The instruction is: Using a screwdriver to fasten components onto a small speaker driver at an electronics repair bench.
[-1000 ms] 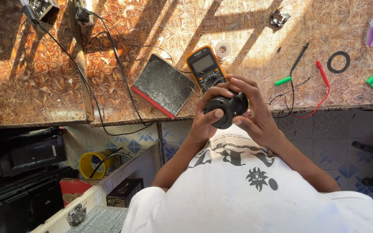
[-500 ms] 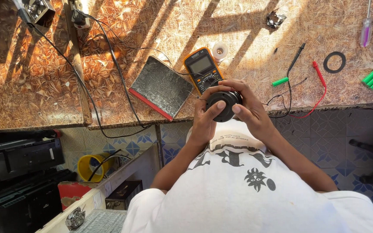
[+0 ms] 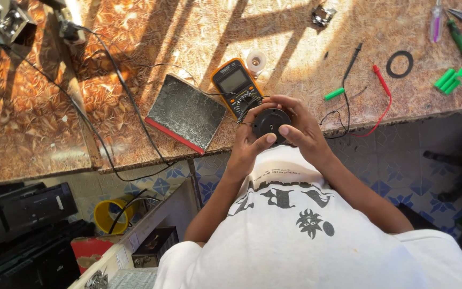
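From the head view, both hands grasp a round black part (image 3: 270,123) at the near edge of the counter (image 3: 151,48); the left hand (image 3: 248,145) cups it from below, thumb on its face; the right hand (image 3: 301,128) wraps over its top and side; just beyond lie an orange multimeter (image 3: 236,85), a dark slab (image 3: 186,112), and a red probe (image 3: 382,80).
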